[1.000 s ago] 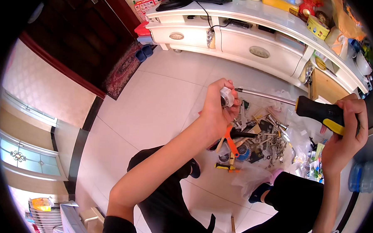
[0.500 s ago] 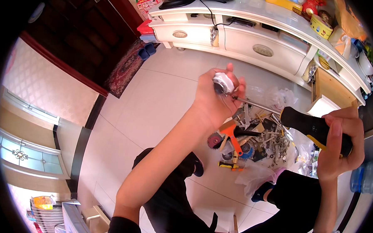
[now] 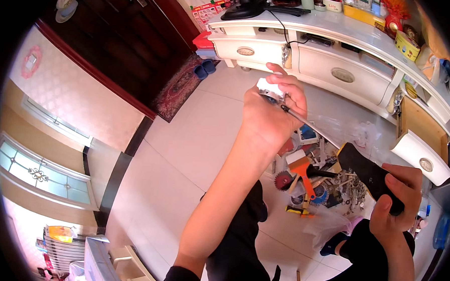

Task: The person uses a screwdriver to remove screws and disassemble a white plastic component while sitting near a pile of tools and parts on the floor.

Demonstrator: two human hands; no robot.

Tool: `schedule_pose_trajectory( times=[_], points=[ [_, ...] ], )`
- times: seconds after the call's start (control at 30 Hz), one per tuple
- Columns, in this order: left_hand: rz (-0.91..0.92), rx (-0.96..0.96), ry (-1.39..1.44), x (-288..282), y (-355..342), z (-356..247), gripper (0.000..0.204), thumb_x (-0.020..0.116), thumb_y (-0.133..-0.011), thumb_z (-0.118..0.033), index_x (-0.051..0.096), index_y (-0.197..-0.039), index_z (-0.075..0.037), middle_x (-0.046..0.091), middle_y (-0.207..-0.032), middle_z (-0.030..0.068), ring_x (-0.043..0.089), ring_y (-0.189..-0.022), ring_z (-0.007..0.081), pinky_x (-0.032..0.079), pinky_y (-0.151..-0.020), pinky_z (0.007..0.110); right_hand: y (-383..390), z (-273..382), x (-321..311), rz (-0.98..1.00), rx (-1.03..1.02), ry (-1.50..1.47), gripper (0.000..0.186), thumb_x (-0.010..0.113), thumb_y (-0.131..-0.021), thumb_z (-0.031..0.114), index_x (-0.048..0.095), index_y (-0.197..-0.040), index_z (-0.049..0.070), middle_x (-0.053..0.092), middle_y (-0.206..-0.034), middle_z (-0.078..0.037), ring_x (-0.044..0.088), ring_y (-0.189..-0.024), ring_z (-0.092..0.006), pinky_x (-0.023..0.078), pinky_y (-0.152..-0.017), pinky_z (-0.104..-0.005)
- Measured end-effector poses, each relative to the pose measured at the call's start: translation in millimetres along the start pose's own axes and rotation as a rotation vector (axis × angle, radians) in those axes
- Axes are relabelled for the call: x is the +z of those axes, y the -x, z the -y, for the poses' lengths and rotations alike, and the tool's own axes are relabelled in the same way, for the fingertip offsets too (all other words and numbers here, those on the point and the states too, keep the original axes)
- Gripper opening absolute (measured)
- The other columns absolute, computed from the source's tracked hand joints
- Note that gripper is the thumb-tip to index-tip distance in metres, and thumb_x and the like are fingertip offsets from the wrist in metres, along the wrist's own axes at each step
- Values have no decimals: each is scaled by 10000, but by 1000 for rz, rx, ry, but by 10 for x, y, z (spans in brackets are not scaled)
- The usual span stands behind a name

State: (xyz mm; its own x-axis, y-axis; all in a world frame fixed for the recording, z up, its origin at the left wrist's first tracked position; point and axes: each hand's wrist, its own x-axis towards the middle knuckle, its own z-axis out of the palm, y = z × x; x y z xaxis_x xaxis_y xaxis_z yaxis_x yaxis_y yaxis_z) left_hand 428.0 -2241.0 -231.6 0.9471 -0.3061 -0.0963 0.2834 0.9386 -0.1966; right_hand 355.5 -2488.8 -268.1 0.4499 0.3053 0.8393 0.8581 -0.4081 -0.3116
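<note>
My left hand [image 3: 268, 117] is raised in front of me, fingers curled round a small white and silver round fitting [image 3: 272, 87]. Its underside shows dark, and the fingers cover part of it. In my right hand [image 3: 400, 201] is the black handle of a screwdriver [image 3: 364, 169] with yellow trim. The long metal shaft slants up to the left, its tip at the edge of the fitting by my left fingers. Whether the tip sits in a screw cannot be made out.
Below my hands, tools and small hardware lie piled on the tiled floor, among them an orange scraper [image 3: 306, 180], a red toothed disc [image 3: 283, 180] and a blue disc [image 3: 321, 196]. A white cabinet [image 3: 318, 69] stands ahead, its right drawer [image 3: 421, 158] pulled out. Clear plastic bags [image 3: 353, 133] lie nearby.
The view has shifted, so the room sits farther right in the picture. The screwdriver slopes more steeply, and my right hand sits nearer the handle's end. My left fingers have curled further.
</note>
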Motion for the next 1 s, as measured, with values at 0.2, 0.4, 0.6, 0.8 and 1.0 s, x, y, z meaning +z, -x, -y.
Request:
schedule_pose_trajectory(
  times=[0.2,0.4,0.6,0.8,1.0],
  points=[
    [53,5,94,43,47,-42,323,338,-880,-177,608,-737,-72,519,-578,-34,524,-548,75,464,-517,202,60,19,198,-52,457,-303,369,674,-825,165,498,-1092,-20,541,-961,-139,530,-822,-195,436,-771,-269],
    [22,59,60,78,86,-91,255,407,-823,-202,548,-652,-78,520,-552,-30,536,-556,89,464,-537,224,-14,133,308,155,593,-242,320,694,-755,22,569,-1048,-9,535,-924,-101,530,-810,-163,421,-734,-240],
    [114,53,41,79,106,-57,235,427,-795,-204,522,-608,-99,523,-540,-40,534,-558,89,456,-560,232,98,60,346,114,462,-264,333,681,-766,20,560,-1074,-12,530,-914,-123,529,-800,-205,411,-704,-260],
    [126,0,23,71,85,-59,246,438,-797,-235,525,-612,-100,525,-520,-45,539,-571,96,456,-591,238,148,-23,389,144,411,-297,360,664,-784,15,533,-1119,-9,524,-947,-133,529,-826,-223,416,-737,-284],
    [119,-9,8,35,50,6,269,430,-816,-259,518,-606,-116,525,-507,-37,562,-637,114,461,-637,258,91,-64,257,186,374,-212,389,683,-767,10,535,-1126,-6,537,-938,-146,544,-809,-245,434,-716,-291]
  ],
)
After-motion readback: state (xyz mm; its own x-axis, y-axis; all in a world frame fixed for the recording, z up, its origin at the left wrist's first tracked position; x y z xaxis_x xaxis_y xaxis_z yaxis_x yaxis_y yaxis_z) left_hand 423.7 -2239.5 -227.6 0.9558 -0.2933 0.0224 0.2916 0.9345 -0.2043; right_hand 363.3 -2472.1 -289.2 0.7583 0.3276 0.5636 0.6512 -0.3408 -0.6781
